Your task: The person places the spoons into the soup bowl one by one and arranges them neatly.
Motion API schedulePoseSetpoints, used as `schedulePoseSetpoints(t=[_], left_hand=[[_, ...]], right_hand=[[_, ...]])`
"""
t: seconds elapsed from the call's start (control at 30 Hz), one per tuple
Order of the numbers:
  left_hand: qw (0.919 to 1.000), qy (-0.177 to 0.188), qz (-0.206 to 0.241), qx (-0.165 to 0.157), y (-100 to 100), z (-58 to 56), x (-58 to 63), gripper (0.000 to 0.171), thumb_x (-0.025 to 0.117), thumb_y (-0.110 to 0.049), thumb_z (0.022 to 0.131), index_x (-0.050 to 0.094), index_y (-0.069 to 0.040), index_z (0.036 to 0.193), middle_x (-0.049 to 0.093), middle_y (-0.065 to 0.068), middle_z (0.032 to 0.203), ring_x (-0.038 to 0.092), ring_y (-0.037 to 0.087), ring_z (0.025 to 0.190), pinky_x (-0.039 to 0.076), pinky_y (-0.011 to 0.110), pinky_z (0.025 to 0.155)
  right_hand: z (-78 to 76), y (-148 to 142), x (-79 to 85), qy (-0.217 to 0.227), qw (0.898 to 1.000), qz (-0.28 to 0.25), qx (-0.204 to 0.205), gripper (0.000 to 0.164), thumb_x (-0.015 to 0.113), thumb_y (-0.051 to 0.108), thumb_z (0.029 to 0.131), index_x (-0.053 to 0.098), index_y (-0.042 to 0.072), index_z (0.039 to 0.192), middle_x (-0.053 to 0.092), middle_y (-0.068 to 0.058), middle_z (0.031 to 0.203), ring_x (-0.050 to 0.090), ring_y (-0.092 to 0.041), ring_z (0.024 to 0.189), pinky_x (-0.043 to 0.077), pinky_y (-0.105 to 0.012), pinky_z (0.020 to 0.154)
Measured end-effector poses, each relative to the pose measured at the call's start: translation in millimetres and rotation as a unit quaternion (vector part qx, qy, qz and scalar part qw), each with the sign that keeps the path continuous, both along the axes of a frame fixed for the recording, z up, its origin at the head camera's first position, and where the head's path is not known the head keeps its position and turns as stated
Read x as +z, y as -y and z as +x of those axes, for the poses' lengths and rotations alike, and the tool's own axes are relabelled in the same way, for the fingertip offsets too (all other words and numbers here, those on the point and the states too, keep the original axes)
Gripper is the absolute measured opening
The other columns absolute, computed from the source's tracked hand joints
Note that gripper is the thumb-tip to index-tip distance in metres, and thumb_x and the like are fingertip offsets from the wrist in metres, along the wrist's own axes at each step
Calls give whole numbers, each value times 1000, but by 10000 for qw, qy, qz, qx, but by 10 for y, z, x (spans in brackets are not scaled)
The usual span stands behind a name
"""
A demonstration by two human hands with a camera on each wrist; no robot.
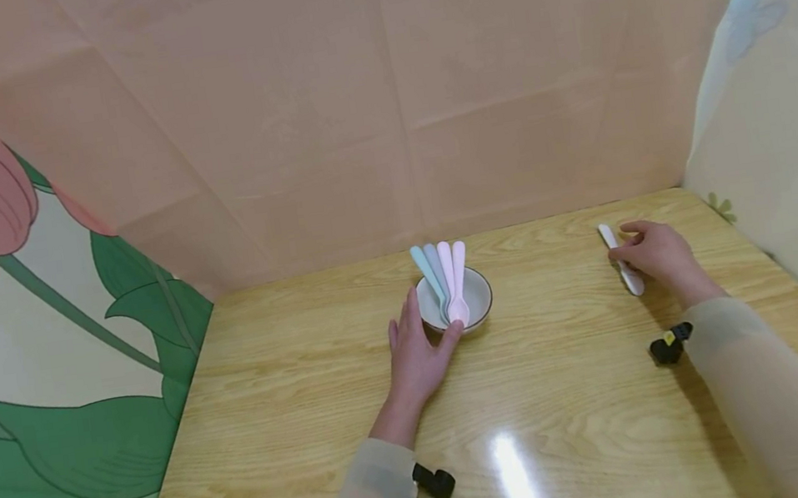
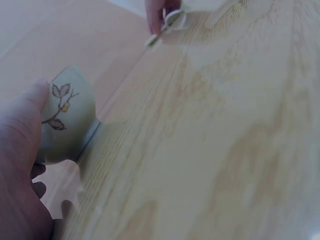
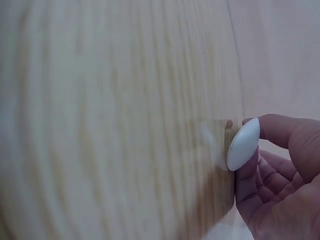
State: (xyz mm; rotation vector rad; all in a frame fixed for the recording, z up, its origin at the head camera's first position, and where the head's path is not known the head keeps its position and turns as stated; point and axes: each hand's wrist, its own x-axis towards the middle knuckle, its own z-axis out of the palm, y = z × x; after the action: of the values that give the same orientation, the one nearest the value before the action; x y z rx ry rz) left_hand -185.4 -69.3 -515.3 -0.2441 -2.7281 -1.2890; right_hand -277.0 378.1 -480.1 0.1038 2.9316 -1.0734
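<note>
A small white bowl with a dark rim stands near the back of the table, holding several small spoons in blue, grey-blue and pink, handles up against the far rim. My left hand grips the bowl's near left side, thumb at the front rim and fingers along the left. A leaf-and-berry pattern marks the bowl's outer wall in the left wrist view. Off to the right, my right hand pinches a white spoon between thumb and fingers, close over the tabletop. Its rounded white end faces the right wrist camera.
The wood-grain table meets a plain pinkish backdrop just behind the bowl. A tulip-printed panel borders the left side, and a flower-printed panel the right. Black wrist cameras sit at both sleeve cuffs.
</note>
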Motion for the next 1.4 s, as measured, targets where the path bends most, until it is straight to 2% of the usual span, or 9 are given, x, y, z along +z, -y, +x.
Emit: schedulePoseSetpoints(t=[0.1,0.33,0.47,0.6,0.77,0.87,1.07,1.3,1.4], left_hand=[[10000,23,-6,1,-4,8,13,106,62,-68,105,12,-10,178,27,15,180,23,33,167,3,57,135],[10000,24,8,1,-22,20,40,105,64,-66,105,13,-9,178,28,15,180,25,33,166,4,58,135],[10000,28,0,-7,-31,29,54,105,64,-66,105,13,-9,178,27,15,180,24,33,166,4,58,135],[10000,20,-17,-14,-34,30,51,105,64,-66,105,12,-10,178,27,15,180,24,34,166,4,58,135],[10000,52,-27,5,-36,8,44,106,63,-68,105,11,-12,178,26,15,180,24,34,167,3,57,135],[10000,78,-25,4,-34,1,46,105,63,-68,105,10,-14,179,26,14,181,23,34,167,3,56,135],[9999,100,-41,-6,-33,8,49,106,62,-69,105,10,-15,179,26,13,181,23,32,167,2,55,136],[10000,82,-10,-3,-31,17,64,106,62,-69,105,11,-13,179,27,13,180,24,33,167,3,56,135],[10000,85,6,-5,-28,25,71,105,62,-69,105,11,-14,179,27,13,180,24,33,167,3,56,135]], right_hand=[[14,-8,4,-21,10000,8,-10,73,77,24,102,47,-18,154,67,-36,125,69,-44,103,54,-29,69],[26,-46,17,-48,10000,54,-5,71,77,25,102,50,-20,150,71,-36,122,67,-14,81,52,-26,69],[54,-19,54,-83,9997,210,-28,69,77,25,101,51,-20,148,72,-35,119,67,-14,79,51,-30,73],[72,7,83,-63,9994,337,-75,69,75,25,102,52,-20,148,74,-34,118,72,-24,82,51,-40,79],[89,10,126,-9,9991,416,-106,65,68,25,105,50,-19,149,69,-40,126,71,-50,106,53,-60,93],[87,-7,128,62,9992,390,-63,64,63,25,107,48,-19,151,63,-45,131,66,-57,113,53,-66,96],[64,-49,82,307,9992,244,7,67,63,28,108,45,-17,155,58,-48,137,65,-57,116,58,-55,88],[60,-48,45,341,9994,-89,59,70,59,33,111,43,-14,159,54,-48,141,63,-56,121,55,-33,76],[64,4,42,335,9988,-361,6,70,58,36,112,42,-12,162,54,-47,144,64,-51,120,54,-26,74]])
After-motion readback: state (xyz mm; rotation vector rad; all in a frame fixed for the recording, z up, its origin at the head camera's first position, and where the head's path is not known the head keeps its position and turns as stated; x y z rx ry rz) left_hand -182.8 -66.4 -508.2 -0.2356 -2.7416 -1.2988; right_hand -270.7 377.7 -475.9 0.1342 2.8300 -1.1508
